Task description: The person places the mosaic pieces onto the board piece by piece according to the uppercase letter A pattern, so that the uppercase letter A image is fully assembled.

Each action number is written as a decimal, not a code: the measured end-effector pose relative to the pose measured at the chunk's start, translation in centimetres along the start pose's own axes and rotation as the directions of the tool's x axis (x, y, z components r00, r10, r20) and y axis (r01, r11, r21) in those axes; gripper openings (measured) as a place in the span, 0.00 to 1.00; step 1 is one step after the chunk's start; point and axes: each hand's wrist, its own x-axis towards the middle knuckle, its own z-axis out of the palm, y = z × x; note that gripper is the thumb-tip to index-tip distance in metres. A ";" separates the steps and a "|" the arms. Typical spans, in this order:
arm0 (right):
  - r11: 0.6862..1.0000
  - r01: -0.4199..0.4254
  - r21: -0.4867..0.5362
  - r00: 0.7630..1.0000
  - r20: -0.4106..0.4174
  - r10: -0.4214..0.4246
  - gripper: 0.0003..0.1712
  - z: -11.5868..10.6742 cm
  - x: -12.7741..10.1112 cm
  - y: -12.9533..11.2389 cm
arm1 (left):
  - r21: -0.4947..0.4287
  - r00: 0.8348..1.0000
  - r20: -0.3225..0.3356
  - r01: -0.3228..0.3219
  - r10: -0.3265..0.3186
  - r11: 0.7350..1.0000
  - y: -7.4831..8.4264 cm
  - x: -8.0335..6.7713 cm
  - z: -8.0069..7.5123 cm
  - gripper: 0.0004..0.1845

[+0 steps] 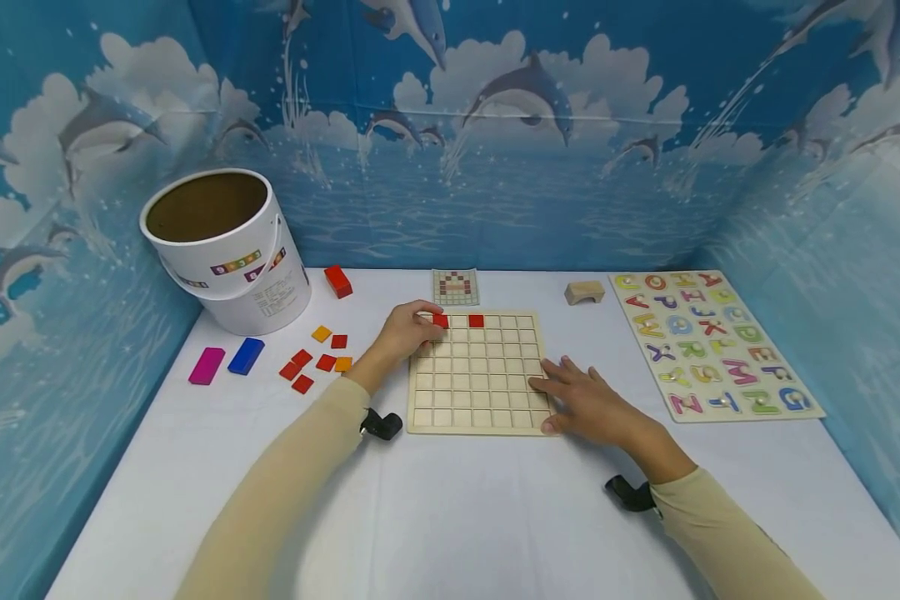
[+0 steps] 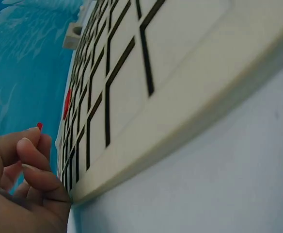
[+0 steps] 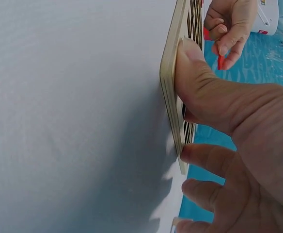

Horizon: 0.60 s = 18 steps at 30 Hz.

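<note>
My left hand (image 1: pixel 411 330) pinches a small red square tile (image 1: pixel 440 321) over the far left corner of a pale wooden grid board (image 1: pixel 480 375). In the left wrist view only a sliver of that tile (image 2: pixel 39 126) shows past the fingertips. Another red tile (image 1: pixel 476 321) lies in the board's far row, a little to the right. My right hand (image 1: pixel 588 404) rests at the board's right edge with its fingers spread. In the right wrist view its thumb (image 3: pixel 195 68) lies on the board's near corner.
A patterned card (image 1: pixel 455 287) lies behind the board. Several red and orange tiles (image 1: pixel 326 362) lie to the left, with blue (image 1: pixel 246 356), magenta (image 1: pixel 207 366) and red (image 1: pixel 338 282) blocks near a white bucket (image 1: pixel 255 283). A wooden arch block (image 1: pixel 584 292) and an alphabet board (image 1: pixel 712 346) are at right.
</note>
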 end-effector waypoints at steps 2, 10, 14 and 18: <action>1.000 0.001 0.000 1.000 -0.001 -0.001 0.43 0.0 0.0 0.0 | 0.019 1.000 0.010 -0.006 0.005 1.000 0.0 0.1 0.7 0.22; 1.000 -0.007 0.005 1.000 0.002 0.007 0.43 0.1 0.0 0.0 | 0.261 0.999 -0.038 -0.022 0.033 0.965 0.5 0.5 2.6 0.14; 1.000 -0.015 0.013 1.000 0.011 0.015 0.44 0.1 0.1 0.0 | 0.356 0.996 -0.077 -0.014 0.044 0.934 0.5 0.6 3.0 0.13; 1.000 -0.017 0.013 1.000 0.013 0.017 0.44 0.1 0.1 0.1 | 0.380 0.996 -0.077 -0.020 0.053 0.925 0.3 0.7 3.2 0.13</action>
